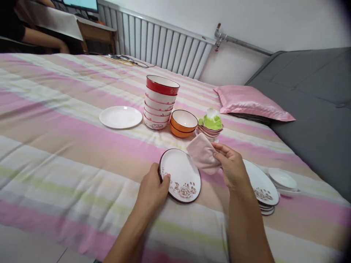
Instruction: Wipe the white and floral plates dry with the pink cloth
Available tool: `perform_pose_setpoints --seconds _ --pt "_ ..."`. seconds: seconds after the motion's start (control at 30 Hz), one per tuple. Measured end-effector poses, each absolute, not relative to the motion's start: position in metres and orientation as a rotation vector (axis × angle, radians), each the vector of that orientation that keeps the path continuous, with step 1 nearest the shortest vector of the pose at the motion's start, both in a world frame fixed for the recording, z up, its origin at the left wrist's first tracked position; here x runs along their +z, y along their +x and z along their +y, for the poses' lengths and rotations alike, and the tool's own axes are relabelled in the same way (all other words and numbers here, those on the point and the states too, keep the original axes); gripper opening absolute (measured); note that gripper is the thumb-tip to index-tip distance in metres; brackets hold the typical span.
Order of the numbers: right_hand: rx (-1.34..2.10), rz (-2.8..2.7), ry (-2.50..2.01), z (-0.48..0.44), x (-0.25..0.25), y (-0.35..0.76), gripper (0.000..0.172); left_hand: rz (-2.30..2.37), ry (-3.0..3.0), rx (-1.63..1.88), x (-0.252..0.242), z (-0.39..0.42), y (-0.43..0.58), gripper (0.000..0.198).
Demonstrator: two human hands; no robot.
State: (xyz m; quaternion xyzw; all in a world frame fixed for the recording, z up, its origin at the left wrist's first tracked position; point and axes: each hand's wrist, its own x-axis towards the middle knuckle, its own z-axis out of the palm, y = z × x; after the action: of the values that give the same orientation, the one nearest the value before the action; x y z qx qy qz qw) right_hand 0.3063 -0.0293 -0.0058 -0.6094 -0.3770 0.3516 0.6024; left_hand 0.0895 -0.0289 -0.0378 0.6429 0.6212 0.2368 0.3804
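Note:
My left hand [152,190] grips the left rim of a white plate with a dark edge and a floral print [181,175], held tilted just above the striped bedspread. My right hand [231,166] is closed on a folded pink cloth [202,154] that rests against the plate's upper right edge. Both hands are near the front middle of the bed.
A stack of red-and-white bowls [159,103], two orange bowls [183,123], a plain white plate [120,117] and small pink dishes topped by a green one [211,125] stand behind. Stacked plates [261,186] and small white dishes [283,180] lie right. A pink pillow [251,104] and another person's arm [41,38] are farther back.

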Motion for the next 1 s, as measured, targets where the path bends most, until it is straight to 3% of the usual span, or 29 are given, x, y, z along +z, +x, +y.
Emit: perform_pose_setpoints --seconds 0.33,0.47,0.6,0.77,1.0 --pt "0.686 -0.790 -1.391 -0.029 -0.005 0.312 0.036 1.179 0.943 1.064 -0.040 -0.032 0.100 0.019" --pt "0.654 -0.745 -1.348 -0.029 -0.005 0.317 0.036 1.213 1.128 1.248 -0.032 -0.032 0.097 0.024" --pt "0.623 -0.765 -1.341 -0.028 -0.007 0.321 0.037 1.536 1.448 1.397 -0.030 -0.034 0.092 0.020" --pt "0.587 -0.810 -1.353 -0.029 -0.010 0.322 0.039 1.765 1.937 1.265 -0.034 -0.032 0.086 0.020" --pt "0.305 -0.954 -1.358 -0.038 0.006 0.296 0.034 1.604 1.988 1.266 -0.037 -0.032 0.085 0.027"
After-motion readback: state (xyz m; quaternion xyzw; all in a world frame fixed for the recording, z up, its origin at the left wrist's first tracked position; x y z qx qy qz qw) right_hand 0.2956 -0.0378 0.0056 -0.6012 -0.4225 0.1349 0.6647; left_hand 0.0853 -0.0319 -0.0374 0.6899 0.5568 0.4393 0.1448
